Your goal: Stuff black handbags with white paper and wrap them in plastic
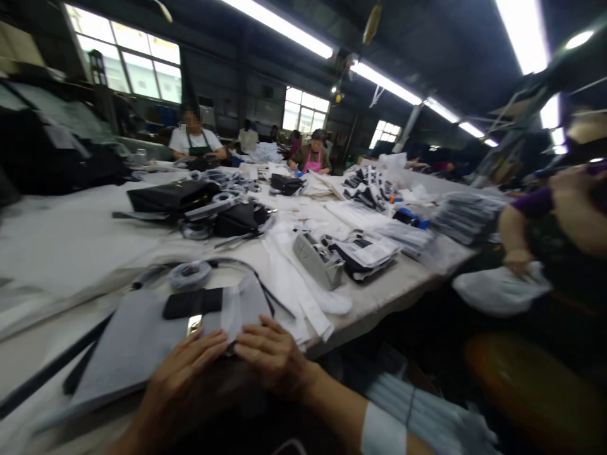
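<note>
A handbag [142,335] lies flat at the table's near edge, covered by a translucent whitish sheet. On it show a black strap tab [192,303] and a gold clasp [194,324]. My left hand [184,370] rests on the bag's near edge just below the clasp, fingers stretched out. Beside it, my right hand [272,354] lies on the bag's right end with its fingers extended over the sheet. A wrapped coil of strap [190,276] sits just behind the bag. A dark strap [251,272] curves around the bag's far right side.
Black bags [171,197] and wrapped straps lie farther back on the table [417,278]. White paper strips [303,297], a grey box [317,259] and stacked bag pieces [365,253] are to the right. A person at the right holds a white plastic bag [502,291]. Other people sit across the table.
</note>
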The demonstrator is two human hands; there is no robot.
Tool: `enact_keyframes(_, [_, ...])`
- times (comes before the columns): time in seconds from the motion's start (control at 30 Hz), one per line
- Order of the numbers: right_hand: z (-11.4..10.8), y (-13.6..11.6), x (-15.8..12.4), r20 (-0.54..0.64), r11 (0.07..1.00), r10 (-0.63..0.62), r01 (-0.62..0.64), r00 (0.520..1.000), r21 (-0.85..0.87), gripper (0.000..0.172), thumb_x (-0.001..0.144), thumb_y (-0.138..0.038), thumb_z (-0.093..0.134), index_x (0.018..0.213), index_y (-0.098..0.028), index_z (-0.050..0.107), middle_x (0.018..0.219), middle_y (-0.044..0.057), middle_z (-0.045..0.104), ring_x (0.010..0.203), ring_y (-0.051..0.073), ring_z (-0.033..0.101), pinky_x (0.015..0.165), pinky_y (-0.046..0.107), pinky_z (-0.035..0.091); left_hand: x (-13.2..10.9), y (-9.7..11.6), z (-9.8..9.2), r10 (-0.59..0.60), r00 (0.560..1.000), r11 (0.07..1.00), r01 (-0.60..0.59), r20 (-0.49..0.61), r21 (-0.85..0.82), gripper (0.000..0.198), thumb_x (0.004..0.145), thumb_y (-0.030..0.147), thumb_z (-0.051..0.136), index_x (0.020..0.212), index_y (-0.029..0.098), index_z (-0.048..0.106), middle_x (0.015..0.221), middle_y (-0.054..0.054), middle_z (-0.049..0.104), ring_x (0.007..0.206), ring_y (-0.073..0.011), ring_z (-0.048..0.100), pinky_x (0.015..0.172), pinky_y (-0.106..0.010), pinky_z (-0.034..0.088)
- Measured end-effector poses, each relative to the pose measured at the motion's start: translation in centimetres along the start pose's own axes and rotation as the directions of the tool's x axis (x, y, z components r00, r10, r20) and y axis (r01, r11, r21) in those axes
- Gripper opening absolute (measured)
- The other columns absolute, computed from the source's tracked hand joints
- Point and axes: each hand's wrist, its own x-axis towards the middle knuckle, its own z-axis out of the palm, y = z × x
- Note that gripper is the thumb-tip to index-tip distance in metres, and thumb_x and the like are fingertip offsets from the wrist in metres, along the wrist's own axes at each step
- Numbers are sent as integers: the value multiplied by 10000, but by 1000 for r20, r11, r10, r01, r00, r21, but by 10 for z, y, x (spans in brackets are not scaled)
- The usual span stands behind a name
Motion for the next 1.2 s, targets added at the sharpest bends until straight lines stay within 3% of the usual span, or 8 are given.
enact_keyframes(0.13, [-35, -12, -22, -4, 957, 258, -255, 966, 140, 238, 964, -103, 510, 1122, -210, 652, 879, 45, 742, 861, 181, 707, 804, 340, 573, -3, -1, -11, 102, 991, 992, -108, 85, 65, 345, 969, 52, 417, 1176, 214, 641, 1171, -42, 724, 1128, -151, 662, 1101, -350, 449])
enact_keyframes(0.2, [-45, -21, -36, 92, 956, 253, -263, 963, 131, 237, 965, -118, 523, 1123, -231, 659, 829, 40, 730, 786, 184, 702, 715, 324, 577, 2, 4, -11, 112, 991, 990, -117, 67, 75, 322, 962, 46, 429, 1159, 191, 638, 1154, -61, 730, 1142, -156, 658, 1096, -357, 456])
enact_keyframes(0.3, [-42, -33, -50, 244, 991, 132, -133, 961, -10, 327, 984, -145, 469, 1245, -251, 635, 1099, 72, 732, 1092, 241, 658, 930, 421, 557, 7, 11, -11, 101, 993, 992, -105, 65, 71, 309, 957, 61, 443, 1150, 204, 637, 1135, -65, 736, 1138, -170, 662, 1071, -378, 483])
enact_keyframes(0.4, [-22, -36, -53, 256, 992, 81, -52, 963, -116, 430, 1003, -133, 338, 1343, -220, 585, 1278, 88, 665, 1255, 258, 557, 1031, 469, 502, 8, 15, -12, 73, 995, 994, -78, 70, 73, 301, 953, 66, 452, 1138, 209, 641, 1113, -69, 741, 1105, -175, 679, 1048, -382, 502])
enact_keyframes(0.73, [13, -35, -24, 52, 948, 192, -199, 980, 249, 309, 966, -49, 393, 1076, -187, 647, 901, 64, 706, 868, 190, 656, 791, 365, 546, 12, 22, -11, 17, 999, 995, -21, 37, 100, 260, 978, 82, 423, 1051, 191, 647, 1067, -61, 751, 1035, -158, 702, 1009, -356, 517])
enact_keyframes(0.83, [16, -44, -22, 48, 930, 220, -224, 974, 290, 343, 932, -19, 376, 1091, -181, 633, 887, 71, 694, 872, 199, 659, 780, 364, 556, 11, 21, -8, 3, 1000, 996, -3, 3, 94, 256, 968, 78, 434, 1049, 195, 647, 1059, -53, 754, 1029, -154, 703, 1005, -344, 514])
enact_keyframes(1.0, [19, -47, -29, 50, 943, 241, -246, 969, 225, 400, 912, -54, 341, 1208, -154, 590, 1093, 134, 684, 1095, 256, 633, 973, 479, 518, 9, 22, -5, -59, 998, 996, 59, -4, 71, 269, 986, 102, 403, 1019, 206, 648, 1036, -38, 755, 1018, -149, 703, 1011, -341, 508])
enact_keyframes(1.2, [11, -31, -33, 37, 939, 252, -253, 967, 232, 257, 954, -54, 455, 1034, -203, 648, 960, 79, 703, 963, 220, 657, 868, 397, 553, 7, 21, -2, -82, 996, 995, 83, -22, 52, 231, 981, 117, 442, 1011, 207, 653, 1036, -37, 751, 1009, -150, 702, 999, -339, 519])
